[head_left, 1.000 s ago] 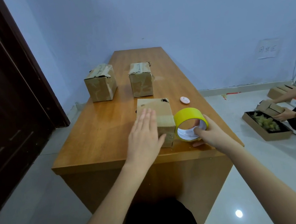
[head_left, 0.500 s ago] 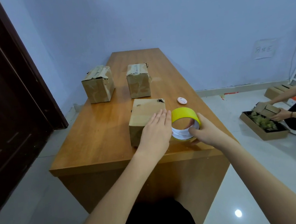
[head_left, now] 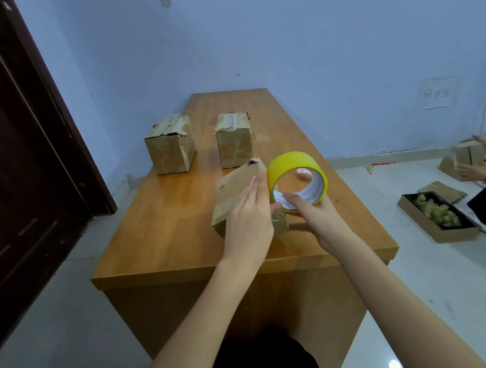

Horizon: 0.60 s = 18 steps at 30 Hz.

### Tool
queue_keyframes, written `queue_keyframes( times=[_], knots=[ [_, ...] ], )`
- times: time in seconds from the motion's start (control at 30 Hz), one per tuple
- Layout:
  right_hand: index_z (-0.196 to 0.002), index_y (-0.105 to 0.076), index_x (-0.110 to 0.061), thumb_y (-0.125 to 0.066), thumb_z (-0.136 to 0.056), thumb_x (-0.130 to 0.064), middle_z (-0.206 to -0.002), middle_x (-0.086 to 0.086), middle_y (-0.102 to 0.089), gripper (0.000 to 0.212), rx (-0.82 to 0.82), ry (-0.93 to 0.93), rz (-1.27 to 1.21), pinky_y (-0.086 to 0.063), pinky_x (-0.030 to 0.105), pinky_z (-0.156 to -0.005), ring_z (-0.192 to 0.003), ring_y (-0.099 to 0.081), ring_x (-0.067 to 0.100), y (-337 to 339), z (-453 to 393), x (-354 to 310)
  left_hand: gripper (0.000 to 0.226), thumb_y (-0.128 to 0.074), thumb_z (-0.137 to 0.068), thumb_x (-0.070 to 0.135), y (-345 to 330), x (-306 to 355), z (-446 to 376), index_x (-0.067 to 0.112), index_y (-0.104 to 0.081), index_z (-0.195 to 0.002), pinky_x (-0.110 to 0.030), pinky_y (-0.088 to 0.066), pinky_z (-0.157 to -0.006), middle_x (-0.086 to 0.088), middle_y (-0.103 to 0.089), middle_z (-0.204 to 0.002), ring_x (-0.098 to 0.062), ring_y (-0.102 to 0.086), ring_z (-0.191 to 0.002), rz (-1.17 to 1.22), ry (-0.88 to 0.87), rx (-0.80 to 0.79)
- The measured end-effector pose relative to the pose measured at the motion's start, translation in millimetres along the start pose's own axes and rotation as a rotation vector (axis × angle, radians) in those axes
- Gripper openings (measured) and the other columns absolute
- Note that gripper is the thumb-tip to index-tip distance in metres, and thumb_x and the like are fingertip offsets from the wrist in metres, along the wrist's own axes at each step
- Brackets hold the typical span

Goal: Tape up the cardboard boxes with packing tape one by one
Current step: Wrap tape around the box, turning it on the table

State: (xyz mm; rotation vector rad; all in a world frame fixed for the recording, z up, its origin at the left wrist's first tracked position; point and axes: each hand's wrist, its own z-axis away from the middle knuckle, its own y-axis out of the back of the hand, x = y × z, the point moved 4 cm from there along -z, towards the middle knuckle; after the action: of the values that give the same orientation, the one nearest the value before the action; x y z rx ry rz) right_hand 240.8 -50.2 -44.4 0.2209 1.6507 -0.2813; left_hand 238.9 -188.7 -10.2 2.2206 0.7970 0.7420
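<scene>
The left hand lies flat, fingers straight, on the tilted brown cardboard box near the wooden table's front edge. The right hand grips the yellow packing tape roll, touching the box's right side.

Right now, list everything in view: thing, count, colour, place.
near box: 1, brown, tilted at the table's near end
far boxes: 2, brown, taped tops, mid-table
tape roll: 1, yellow, against the near box's right side
round object: 1, pinkish, on the table, seen through the roll
table: 1, orange-brown wood
door: 1, dark brown, left
floor tray: 1, brown, right, beside another person
left hand: flat on the near box
right hand: fingers curled into the roll's core
</scene>
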Motion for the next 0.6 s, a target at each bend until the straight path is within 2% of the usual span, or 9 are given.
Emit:
queue_keyframes(
  times=[0.07,0.1,0.2,0.3,0.37,0.43,0.53,0.6],
  knots=[
    [-0.125,-0.044,-0.043,-0.069,-0.087,-0.031,-0.115,-0.019,-0.061,0.047,-0.070,0.029,-0.005,-0.059,0.036,-0.066,-0.098,-0.065,0.006,-5,0,-11,0.059,-0.051,-0.095,0.023,4,-5,3,0.010,-0.025,-0.147,-0.027,-0.032,-0.105,-0.006,-0.038,-0.148,-0.019,-0.035,-0.136,0.084,0.075,0.034],
    [-0.123,-0.046,-0.040,-0.067,-0.088,-0.029,-0.112,-0.020,-0.062,0.043,-0.086,0.054,0.013,-0.058,0.031,-0.062,-0.096,-0.066,0.006,-6,0,-15,0.059,-0.051,-0.094,0.024,7,-7,6,0.008,-0.027,-0.146,-0.028,-0.034,-0.104,-0.006,-0.040,-0.146,-0.020,-0.038,-0.134,0.115,0.095,0.058],
    [-0.115,-0.047,-0.022,-0.058,-0.094,-0.017,-0.112,0.004,-0.060,0.024,-0.093,0.091,0.093,-0.059,0.033,-0.059,-0.095,-0.063,0.019,-10,0,-24,0.060,-0.053,-0.093,0.025,13,-12,12,0.004,-0.031,-0.144,-0.030,-0.038,-0.100,-0.009,-0.043,-0.143,-0.023,-0.043,-0.131,0.122,0.094,0.098],
    [-0.107,-0.041,-0.013,-0.050,-0.096,-0.008,-0.098,0.008,-0.048,0.015,-0.191,0.133,0.187,-0.057,0.033,-0.052,-0.089,-0.057,0.024,-15,-3,-39,0.058,-0.055,-0.092,0.025,18,-17,14,0.002,-0.034,-0.142,-0.034,-0.044,-0.096,-0.010,-0.045,-0.142,-0.024,-0.046,-0.129,0.094,0.101,0.120],
    [-0.110,-0.040,-0.010,-0.047,-0.096,-0.005,-0.104,0.013,-0.050,0.016,-0.284,0.130,0.246,-0.055,0.030,-0.053,-0.094,-0.058,0.031,-19,-5,-51,0.057,-0.053,-0.092,0.027,21,-20,18,0.001,-0.038,-0.140,-0.035,-0.048,-0.091,-0.010,-0.046,-0.141,-0.024,-0.049,-0.126,0.091,0.118,0.138],
    [-0.107,-0.041,-0.010,-0.043,-0.095,0.000,-0.112,0.016,-0.056,0.016,-0.326,0.112,0.256,-0.056,0.032,-0.055,-0.103,-0.059,0.029,-22,-7,-58,0.057,-0.049,-0.092,0.031,24,-25,23,0.003,-0.038,-0.140,-0.036,-0.050,-0.087,-0.009,-0.048,-0.140,-0.025,-0.053,-0.121,0.098,0.160,0.154],
    [-0.095,-0.042,-0.016,-0.036,-0.093,0.007,-0.109,0.008,-0.061,0.024,-0.305,0.092,0.239,-0.060,0.044,-0.059,-0.111,-0.056,0.023,-26,-8,-61,0.055,-0.044,-0.094,0.033,28,-38,26,0.009,-0.034,-0.143,-0.035,-0.049,-0.085,-0.007,-0.049,-0.139,-0.025,-0.057,-0.115,0.144,0.257,0.142],
    [-0.094,-0.041,-0.017,-0.035,-0.092,0.008,-0.107,0.004,-0.062,0.025,-0.296,0.099,0.282,-0.059,0.051,-0.067,-0.113,-0.054,0.023,-26,-10,-62,0.051,-0.046,-0.095,0.030,31,-41,26,0.010,-0.037,-0.141,-0.034,-0.046,-0.088,-0.006,-0.048,-0.140,-0.025,-0.055,-0.117,0.183,0.235,0.135]
  ],
)
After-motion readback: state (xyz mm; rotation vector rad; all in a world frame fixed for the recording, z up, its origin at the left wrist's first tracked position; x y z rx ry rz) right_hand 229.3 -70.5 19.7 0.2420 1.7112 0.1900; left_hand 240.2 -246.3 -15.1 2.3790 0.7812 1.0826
